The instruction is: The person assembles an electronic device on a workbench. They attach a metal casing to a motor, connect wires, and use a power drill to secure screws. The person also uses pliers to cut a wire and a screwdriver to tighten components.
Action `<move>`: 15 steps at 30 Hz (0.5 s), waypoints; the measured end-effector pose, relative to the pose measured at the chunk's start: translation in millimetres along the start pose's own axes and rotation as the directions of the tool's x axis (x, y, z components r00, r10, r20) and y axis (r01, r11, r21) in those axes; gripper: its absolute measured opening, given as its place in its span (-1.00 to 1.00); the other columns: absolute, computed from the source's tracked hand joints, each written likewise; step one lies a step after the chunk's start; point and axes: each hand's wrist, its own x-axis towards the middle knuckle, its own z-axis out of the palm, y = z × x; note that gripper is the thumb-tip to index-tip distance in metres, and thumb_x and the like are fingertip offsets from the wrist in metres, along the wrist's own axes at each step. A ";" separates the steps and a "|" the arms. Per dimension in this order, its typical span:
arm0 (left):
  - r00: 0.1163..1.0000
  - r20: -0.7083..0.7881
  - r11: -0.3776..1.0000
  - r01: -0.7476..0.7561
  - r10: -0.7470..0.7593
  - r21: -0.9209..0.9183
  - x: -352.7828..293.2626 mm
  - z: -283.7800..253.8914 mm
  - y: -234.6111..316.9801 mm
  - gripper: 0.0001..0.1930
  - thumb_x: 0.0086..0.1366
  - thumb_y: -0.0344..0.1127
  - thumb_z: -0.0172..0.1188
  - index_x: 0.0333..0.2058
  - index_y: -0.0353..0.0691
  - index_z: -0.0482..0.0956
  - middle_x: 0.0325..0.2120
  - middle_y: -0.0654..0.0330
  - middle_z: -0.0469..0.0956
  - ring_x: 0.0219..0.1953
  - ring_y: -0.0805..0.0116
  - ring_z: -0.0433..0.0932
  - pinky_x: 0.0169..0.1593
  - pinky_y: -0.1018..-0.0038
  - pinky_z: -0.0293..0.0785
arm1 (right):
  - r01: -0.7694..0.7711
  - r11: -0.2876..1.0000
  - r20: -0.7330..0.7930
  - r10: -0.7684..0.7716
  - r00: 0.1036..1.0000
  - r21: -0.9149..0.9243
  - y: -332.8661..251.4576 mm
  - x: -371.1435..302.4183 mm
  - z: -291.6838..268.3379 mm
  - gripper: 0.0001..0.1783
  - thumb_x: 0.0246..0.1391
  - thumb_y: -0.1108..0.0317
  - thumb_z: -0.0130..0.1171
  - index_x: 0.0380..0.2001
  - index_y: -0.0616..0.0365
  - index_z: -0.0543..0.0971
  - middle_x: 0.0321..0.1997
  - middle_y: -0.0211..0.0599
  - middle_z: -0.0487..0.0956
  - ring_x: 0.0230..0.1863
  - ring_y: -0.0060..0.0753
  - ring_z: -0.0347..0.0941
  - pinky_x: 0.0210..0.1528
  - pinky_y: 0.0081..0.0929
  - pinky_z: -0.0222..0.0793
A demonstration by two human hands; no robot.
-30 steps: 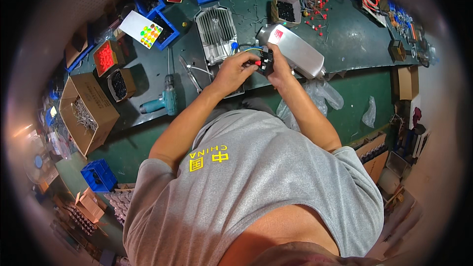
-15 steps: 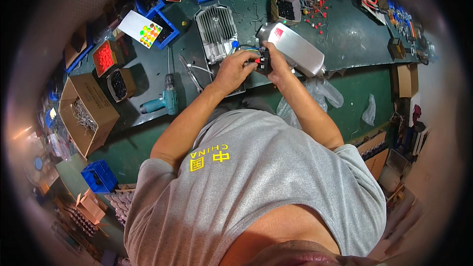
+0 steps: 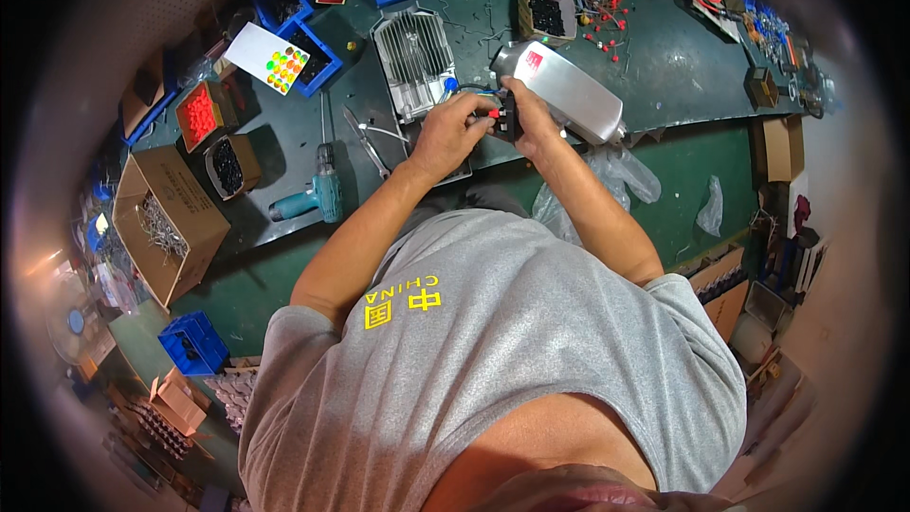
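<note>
At bench (image 3: 678,76), your left hand (image 3: 447,136) pinches red piece (image 3: 494,114), right hand (image 3: 536,125) clasps black block (image 3: 512,121): likely light, rigid; grip sides.

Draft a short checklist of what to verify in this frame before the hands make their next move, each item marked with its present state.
1. Left hand has its fingertips at the small red piece: ok.
2. Right hand grips the small black block-shaped part: ok.
3. Red piece fully seated in the black part: cannot tell, fingers hide the joint.
4. Teal-and-black pistol-shaped power driver clear of both hands: ok, it lies apart, to their left.
5. Silver rounded metal housing well back from the dark green bench's front edge: not ok, its near end reaches the edge.
</note>
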 end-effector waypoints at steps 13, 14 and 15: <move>0.997 0.013 0.997 -0.079 0.079 -0.015 -2.4 1.2 -1.9 -0.75 0.24 -0.49 0.32 -0.09 -0.25 0.64 -0.29 0.09 0.59 -0.31 0.18 0.63 -0.23 0.36 0.53 | -0.015 1.000 0.028 0.016 0.999 -0.018 5.5 6.8 -9.2 -0.64 0.21 -0.01 0.29 -0.20 0.03 0.49 -0.36 -0.32 0.58 -0.45 -0.35 0.57 -0.45 -0.26 0.60; 0.996 0.032 0.997 -0.082 0.081 0.010 -2.1 0.4 -0.8 -0.76 0.26 -0.53 0.29 -0.08 -0.29 0.63 -0.26 0.10 0.59 -0.28 0.24 0.66 -0.21 0.41 0.57 | -0.016 1.000 0.030 0.016 0.999 -0.013 5.3 6.6 -9.6 -0.64 0.21 0.00 0.29 -0.20 0.03 0.49 -0.36 -0.32 0.58 -0.46 -0.35 0.57 -0.46 -0.26 0.59; 0.995 0.052 0.996 -0.085 0.083 0.035 -1.6 -0.6 0.2 -0.77 0.29 -0.57 0.26 -0.08 -0.33 0.62 -0.24 0.11 0.59 -0.26 0.30 0.70 -0.19 0.46 0.60 | -0.017 1.000 0.032 0.017 0.999 -0.009 5.0 6.1 -9.9 -0.64 0.21 0.00 0.29 -0.20 0.03 0.49 -0.37 -0.31 0.58 -0.46 -0.35 0.57 -0.46 -0.26 0.59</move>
